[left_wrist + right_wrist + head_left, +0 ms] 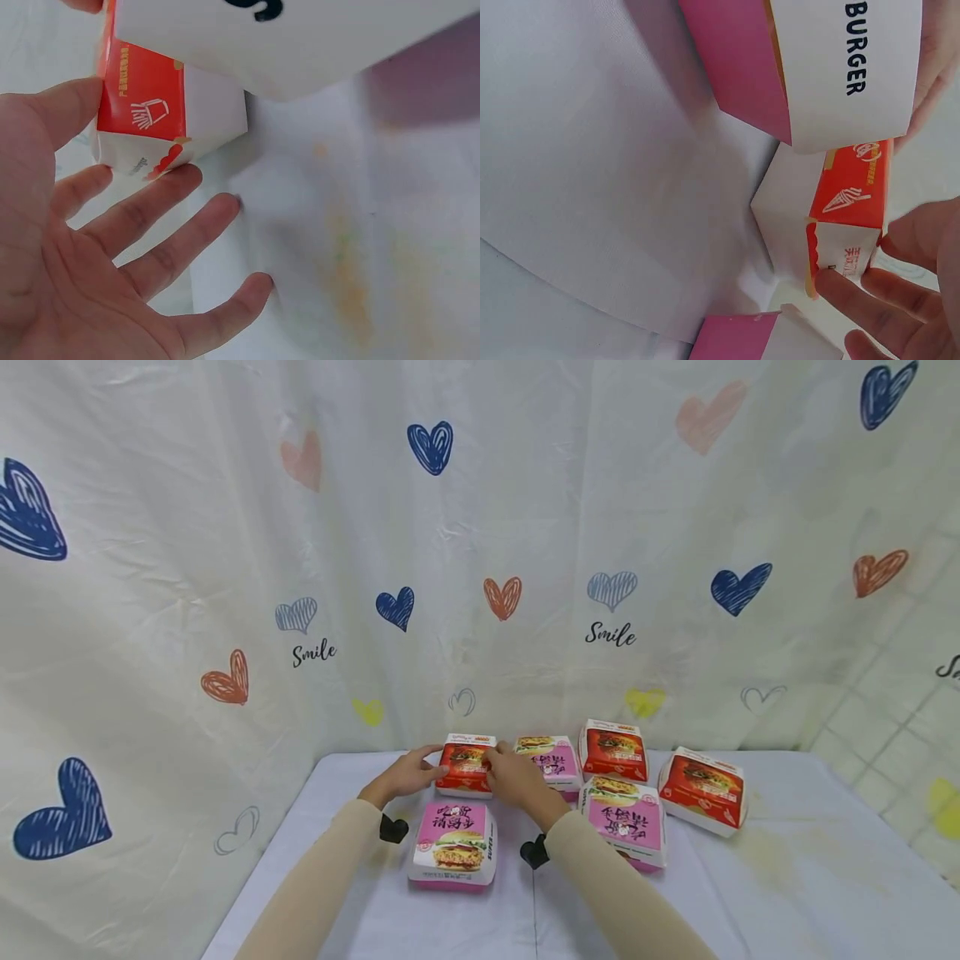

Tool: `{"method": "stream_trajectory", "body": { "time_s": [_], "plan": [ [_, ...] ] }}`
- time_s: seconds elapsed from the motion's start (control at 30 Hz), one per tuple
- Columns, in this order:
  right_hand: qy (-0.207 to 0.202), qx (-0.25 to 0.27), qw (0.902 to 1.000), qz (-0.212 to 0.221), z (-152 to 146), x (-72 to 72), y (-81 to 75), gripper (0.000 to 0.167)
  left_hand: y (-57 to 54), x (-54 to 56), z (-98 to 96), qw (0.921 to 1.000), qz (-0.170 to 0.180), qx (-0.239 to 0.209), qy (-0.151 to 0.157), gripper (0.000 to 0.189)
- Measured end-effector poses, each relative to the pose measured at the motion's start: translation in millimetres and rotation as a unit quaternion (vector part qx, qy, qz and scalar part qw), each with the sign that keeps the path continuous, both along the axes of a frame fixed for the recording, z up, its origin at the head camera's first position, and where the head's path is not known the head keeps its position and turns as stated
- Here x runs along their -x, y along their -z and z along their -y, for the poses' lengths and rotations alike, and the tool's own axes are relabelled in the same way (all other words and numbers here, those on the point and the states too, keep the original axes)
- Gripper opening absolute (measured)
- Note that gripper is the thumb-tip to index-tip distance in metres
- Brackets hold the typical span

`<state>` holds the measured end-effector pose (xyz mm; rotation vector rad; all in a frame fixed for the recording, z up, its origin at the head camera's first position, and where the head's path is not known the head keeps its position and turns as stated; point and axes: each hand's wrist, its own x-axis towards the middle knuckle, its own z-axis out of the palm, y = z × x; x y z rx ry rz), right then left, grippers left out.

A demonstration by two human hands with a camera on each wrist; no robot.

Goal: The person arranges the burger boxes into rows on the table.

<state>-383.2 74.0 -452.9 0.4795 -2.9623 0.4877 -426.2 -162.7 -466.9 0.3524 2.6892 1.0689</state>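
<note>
Both hands hold a red-and-white burger box [462,768] near the back of the table. My left hand [407,774] is at its left side, thumb along the edge and fingertips against the side in the left wrist view. From the right, my right hand [517,777] grips the box, thumb and fingertips at its edge in the right wrist view. Just in front stands a pink-and-white burger box [454,847] with a burger picture; its side reads BURGER in the right wrist view. A second pink burger box [557,762] lies right behind the right hand.
Farther right stand a red burger box [613,750], a pink one [624,818] and another red one [705,789], set at angles. A white cloth [795,877] with faint stains covers the table. A heart-patterned curtain [540,677] hangs close behind the boxes.
</note>
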Motion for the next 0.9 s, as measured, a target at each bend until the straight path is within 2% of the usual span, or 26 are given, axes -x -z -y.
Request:
{"method": "stream_trajectory", "body": {
  "time_s": [0.17,0.53,0.77,0.9],
  "plan": [
    [-0.012,-0.002,0.9998,-0.013,0.5,-3.2,-0.5,0.035,3.2,1.8,1.5,0.9999,-0.009,0.008,-0.008,0.064],
    [-0.029,-0.029,0.9978,-0.052,0.3,-2.7,3.0,0.035,2.6,-3.8,-2.1,0.9985,-0.029,0.044,-0.014,0.063],
    [-0.026,-0.004,0.9985,-0.048,0.9,-2.7,4.0,0.029,9.5,-0.9,-0.5,0.9979,-0.037,0.050,-0.021,0.060],
    [-0.031,0.006,0.9988,-0.038,-0.7,-1.5,3.3,0.028,9.5,-0.4,-0.9,0.9977,-0.043,0.049,-0.020,0.060]
  ]
}}
